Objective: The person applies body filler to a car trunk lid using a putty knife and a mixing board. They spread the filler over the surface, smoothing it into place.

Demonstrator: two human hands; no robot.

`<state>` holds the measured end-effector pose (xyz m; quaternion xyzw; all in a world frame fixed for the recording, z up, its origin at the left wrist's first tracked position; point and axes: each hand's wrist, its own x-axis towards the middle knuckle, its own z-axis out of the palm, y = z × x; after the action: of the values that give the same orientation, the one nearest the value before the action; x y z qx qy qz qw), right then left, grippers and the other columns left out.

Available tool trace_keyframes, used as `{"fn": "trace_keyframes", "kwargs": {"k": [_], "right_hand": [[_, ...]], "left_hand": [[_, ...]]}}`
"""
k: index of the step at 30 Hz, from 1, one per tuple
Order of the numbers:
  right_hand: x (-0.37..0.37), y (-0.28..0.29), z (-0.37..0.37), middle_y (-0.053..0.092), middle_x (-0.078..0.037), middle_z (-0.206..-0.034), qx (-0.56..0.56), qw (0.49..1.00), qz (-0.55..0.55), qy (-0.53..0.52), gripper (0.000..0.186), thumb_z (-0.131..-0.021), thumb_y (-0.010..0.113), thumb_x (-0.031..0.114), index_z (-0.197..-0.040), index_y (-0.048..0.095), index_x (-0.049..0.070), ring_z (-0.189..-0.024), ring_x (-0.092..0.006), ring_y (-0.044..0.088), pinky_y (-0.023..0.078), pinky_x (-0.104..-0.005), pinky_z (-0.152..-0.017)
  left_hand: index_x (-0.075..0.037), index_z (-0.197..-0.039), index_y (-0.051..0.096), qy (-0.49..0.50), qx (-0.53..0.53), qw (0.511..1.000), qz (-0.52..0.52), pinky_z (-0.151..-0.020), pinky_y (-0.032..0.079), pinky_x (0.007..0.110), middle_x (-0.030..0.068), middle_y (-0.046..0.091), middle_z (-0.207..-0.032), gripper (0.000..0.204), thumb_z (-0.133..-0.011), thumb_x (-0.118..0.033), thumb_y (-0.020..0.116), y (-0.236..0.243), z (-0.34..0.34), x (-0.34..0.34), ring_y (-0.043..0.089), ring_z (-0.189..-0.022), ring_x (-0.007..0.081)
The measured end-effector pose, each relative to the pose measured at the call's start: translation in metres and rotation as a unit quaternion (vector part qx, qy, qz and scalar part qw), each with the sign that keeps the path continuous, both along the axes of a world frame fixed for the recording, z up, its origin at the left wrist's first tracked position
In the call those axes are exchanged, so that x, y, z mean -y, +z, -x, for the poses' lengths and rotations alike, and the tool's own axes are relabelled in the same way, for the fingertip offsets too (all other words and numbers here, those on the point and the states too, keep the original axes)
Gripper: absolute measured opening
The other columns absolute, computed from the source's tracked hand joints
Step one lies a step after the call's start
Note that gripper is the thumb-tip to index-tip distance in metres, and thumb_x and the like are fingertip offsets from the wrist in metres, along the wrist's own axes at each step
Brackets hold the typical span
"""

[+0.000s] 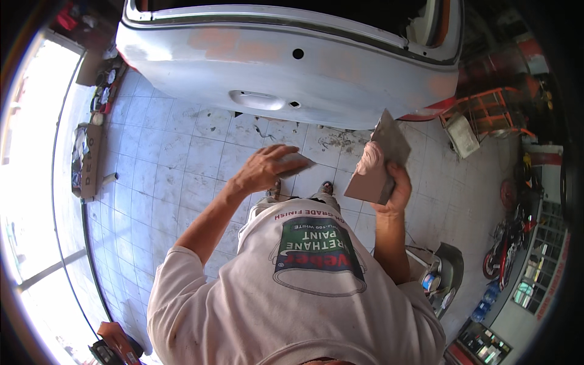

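Observation:
My left hand (269, 167) is closed on a small grey flat spreader (295, 167), left of centre and below the car's rear panel. My right hand (396, 191) grips a grey flat board (392, 135) with a lump of pale pink putty (370, 159) on its upper face. A gap separates spreader and putty. Ahead stands the pale grey rear hatch (328, 73) of a car, with orange-pink patches, two small holes and a recessed handle area.
Beneath me is a tiled floor (149, 176). An orange metal rack (493, 103) stands at right, near a motorbike (502, 255); a grey curved part with cans (444, 274) lies lower right. Boxes (85, 158) line the left wall; an orange machine (118, 340) sits lower left.

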<state>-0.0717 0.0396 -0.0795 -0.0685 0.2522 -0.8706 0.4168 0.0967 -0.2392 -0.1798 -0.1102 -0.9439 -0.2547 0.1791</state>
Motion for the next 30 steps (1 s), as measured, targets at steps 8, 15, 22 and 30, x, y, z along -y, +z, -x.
{"fn": "trace_keyframes", "kwargs": {"k": [8, 15, 22, 30], "right_hand": [[-0.055, 0.008, 0.042, 0.068, -0.011, -0.135, -0.155, 0.943, -0.252, -0.151, 0.044, -0.105, 0.071, 0.017, -0.143, 0.059, -0.003, -0.124, -0.0243, 0.068, 0.056, -0.0416, -0.105], [-0.149, -0.045, 0.109, 0.067, -0.01, -0.13, -0.36, 0.852, -0.347, -0.155, 0.044, -0.107, 0.074, 0.027, -0.138, 0.065, -0.004, -0.117, -0.0211, 0.069, 0.059, -0.0383, -0.099], [-0.171, -0.007, 0.151, 0.073, -0.011, -0.115, -0.253, 0.916, -0.31, -0.038, 0.039, -0.113, 0.065, 0.031, -0.13, 0.072, -0.003, -0.108, -0.0142, 0.068, 0.055, -0.0316, -0.094], [-0.14, -0.012, 0.181, 0.073, -0.01, -0.121, -0.289, 0.907, -0.297, -0.073, 0.045, -0.11, 0.066, 0.033, -0.13, 0.068, -0.007, -0.111, -0.0166, 0.067, 0.053, -0.0346, -0.097]], "left_hand": [[-0.027, -0.145, 0.072, 0.322, -0.095, 0.937, 0.091, -0.107, 0.059, 0.05, 0.0128, 0.07, -0.143, 0.052, -0.101, -0.001, 0.065, 0.081, 0.117, 0.047, 0.07, -0.125, 0.0399], [-0.03, -0.136, 0.078, 0.357, -0.107, 0.907, 0.196, -0.098, 0.058, 0.055, 0.0034, 0.073, -0.135, 0.05, -0.096, -0.002, 0.067, 0.1, 0.221, -0.008, 0.069, -0.124, 0.035], [-0.022, -0.135, 0.079, 0.256, 0.096, 0.961, 0.03, -0.101, 0.058, 0.047, 0.0042, 0.074, -0.134, 0.04, -0.098, -0.009, 0.073, 0.086, 0.166, -0.133, 0.068, -0.128, 0.0335], [-0.025, -0.137, 0.078, 0.105, 0.134, 0.985, -0.035, -0.104, 0.056, 0.044, 0.0031, 0.073, -0.135, 0.046, -0.096, -0.005, 0.071, 0.084, 0.147, -0.252, 0.068, -0.126, 0.028]]}}
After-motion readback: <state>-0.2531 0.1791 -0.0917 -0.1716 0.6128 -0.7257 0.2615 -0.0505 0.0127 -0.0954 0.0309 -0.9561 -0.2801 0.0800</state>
